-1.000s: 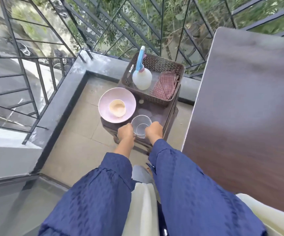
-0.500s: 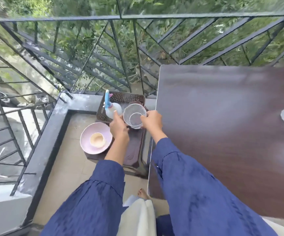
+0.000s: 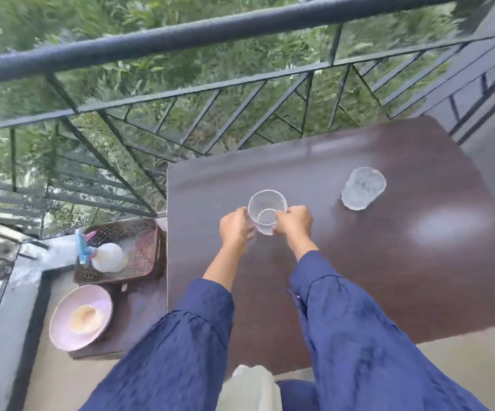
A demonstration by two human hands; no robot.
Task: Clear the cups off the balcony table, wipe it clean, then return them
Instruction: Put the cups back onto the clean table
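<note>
We hold the clear cup (image 3: 267,210) between the left hand (image 3: 236,229) and right hand (image 3: 293,222), fingers (image 3: 280,216) curled round its sides. It is over the left part of the dark worktop (image 3: 388,262), well apart from the second cup (image 3: 363,192), and we cannot tell whether its base touches. We judge it best to lower it upright, let go only once it sits flat, and keep it in from the edge. We can read no brand or writing.
</note>
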